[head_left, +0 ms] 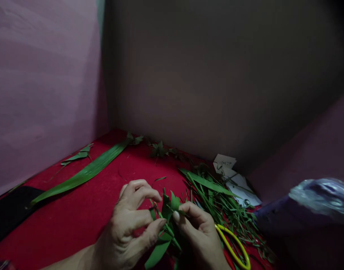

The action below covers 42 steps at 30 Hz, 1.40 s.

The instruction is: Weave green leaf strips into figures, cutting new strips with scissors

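A small bunch of green leaves and stems (166, 215) is between my two hands, low in the middle of the view. My left hand (129, 221) comes from the left, its thumb against the stems and its index finger curled above them. From the other side, my right hand (198, 228) pinches a leaf (175, 202) of this bunch between thumb and fingertips. A long leaf (157, 254) hangs below my left thumb. Just right of my right hand lies a yellow looped handle (236, 243), like that of scissors; the rest of it is hidden.
A red surface (104, 202) bears a long broad leaf (87, 172) and a black flat object (14, 210) at left. Cut greenery (217, 198) is heaped at right beside white papers (239, 183). A purple item in clear plastic (320, 197) stands far right. Walls close in the back.
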Motion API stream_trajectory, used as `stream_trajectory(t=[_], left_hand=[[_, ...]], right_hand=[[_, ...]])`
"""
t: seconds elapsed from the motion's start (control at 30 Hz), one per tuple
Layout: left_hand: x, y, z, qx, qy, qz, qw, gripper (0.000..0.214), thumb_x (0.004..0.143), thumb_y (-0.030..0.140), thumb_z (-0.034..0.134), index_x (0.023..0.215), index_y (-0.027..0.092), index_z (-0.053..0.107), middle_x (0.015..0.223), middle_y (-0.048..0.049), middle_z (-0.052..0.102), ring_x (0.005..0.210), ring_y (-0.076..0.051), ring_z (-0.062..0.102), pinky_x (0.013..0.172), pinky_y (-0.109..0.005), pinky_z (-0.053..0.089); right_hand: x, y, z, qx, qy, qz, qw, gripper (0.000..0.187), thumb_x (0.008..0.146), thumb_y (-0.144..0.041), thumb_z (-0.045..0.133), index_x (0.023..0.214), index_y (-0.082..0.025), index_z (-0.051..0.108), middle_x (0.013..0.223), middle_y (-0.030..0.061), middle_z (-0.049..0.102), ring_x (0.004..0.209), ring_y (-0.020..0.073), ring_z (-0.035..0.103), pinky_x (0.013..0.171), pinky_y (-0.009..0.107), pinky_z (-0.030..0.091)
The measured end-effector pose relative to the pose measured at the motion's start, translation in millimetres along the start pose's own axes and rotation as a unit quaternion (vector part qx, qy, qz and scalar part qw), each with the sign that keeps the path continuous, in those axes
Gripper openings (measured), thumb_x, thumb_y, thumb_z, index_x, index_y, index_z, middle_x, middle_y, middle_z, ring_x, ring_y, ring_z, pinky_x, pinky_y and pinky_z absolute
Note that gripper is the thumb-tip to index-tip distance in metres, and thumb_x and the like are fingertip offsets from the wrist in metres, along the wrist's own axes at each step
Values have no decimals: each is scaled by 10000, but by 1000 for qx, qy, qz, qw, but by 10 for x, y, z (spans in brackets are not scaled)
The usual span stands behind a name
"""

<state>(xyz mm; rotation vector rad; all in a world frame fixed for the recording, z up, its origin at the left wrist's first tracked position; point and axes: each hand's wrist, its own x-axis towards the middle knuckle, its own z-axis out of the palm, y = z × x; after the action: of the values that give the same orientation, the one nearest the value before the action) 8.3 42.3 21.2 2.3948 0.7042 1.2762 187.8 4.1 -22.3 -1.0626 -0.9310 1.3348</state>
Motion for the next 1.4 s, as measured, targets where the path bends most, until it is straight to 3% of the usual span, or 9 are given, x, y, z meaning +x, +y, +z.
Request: stream_trajectory(t=[0.3,0.43,0.53,0.63,0.77,0.97,1.17,1.33,1.4], left_hand=[[-1,-74,96,-55,-1,-155,986,72,782,170,580,763,215,633,1012,-58,575,1011,-225,476,889,-417,382],[-16,-98,130,-94,-9,-190,977,78,776,223,601,740,234,669,1024,-57,592,1027,-244,485,895,-448,381],[-30,-111,154,-121,28,-209,970,37,750,223,634,749,231,670,1020,-60,600,1021,-245,499,885,-437,394],[-40,-96,157,-124,61,-208,968,34,729,205,655,698,218,656,1032,-61,597,1031,-242,497,902,-427,382],[-25,-46,138,-158,58,-229,959,54,713,210,661,664,218,681,1004,-67,616,1025,-251,511,903,-429,382],[28,30,92,-267,69,-311,909,98,671,261,693,629,174,678,976,-93,631,977,-263,565,874,-411,426],[28,73,105,-412,39,-399,818,164,616,281,741,656,142,664,889,-74,634,811,-225,613,730,-325,492],[-7,78,112,-376,52,-353,855,132,636,261,730,651,142,676,888,-72,638,883,-227,587,757,-293,479],[-8,88,104,-378,42,-354,854,142,656,278,721,678,146,676,837,-58,643,809,-195,591,699,-264,476]], right_hand=[[-16,98,37,72,-32,2,997,228,710,-313,717,673,-151,562,559,-38,504,494,67,413,486,182,327],[-26,156,60,98,-28,18,995,247,683,-327,738,683,-153,562,568,-28,533,501,80,451,492,192,343],[-30,140,93,103,-16,39,994,278,647,-338,764,681,-147,566,596,-13,562,527,92,485,517,205,371],[-44,52,146,105,-5,56,993,308,617,-350,784,669,-146,559,580,-22,556,513,83,473,513,197,367],[-87,-110,233,92,10,53,994,321,595,-344,797,661,-149,551,582,-43,534,501,58,423,492,169,327],[-166,-196,336,72,4,22,997,327,610,-338,785,658,-152,521,514,-87,402,455,39,273,437,167,203],[-229,-201,417,63,18,6,998,285,632,-325,766,669,-147,547,561,-57,485,497,59,356,477,178,258],[-249,-213,512,30,15,-37,999,218,667,-316,729,716,-134,620,608,-35,544,576,90,453,585,203,362],[-262,-245,483,-48,17,-54,997,204,713,-330,680,767,-137,640,671,-6,596,643,125,512,651,242,401]])
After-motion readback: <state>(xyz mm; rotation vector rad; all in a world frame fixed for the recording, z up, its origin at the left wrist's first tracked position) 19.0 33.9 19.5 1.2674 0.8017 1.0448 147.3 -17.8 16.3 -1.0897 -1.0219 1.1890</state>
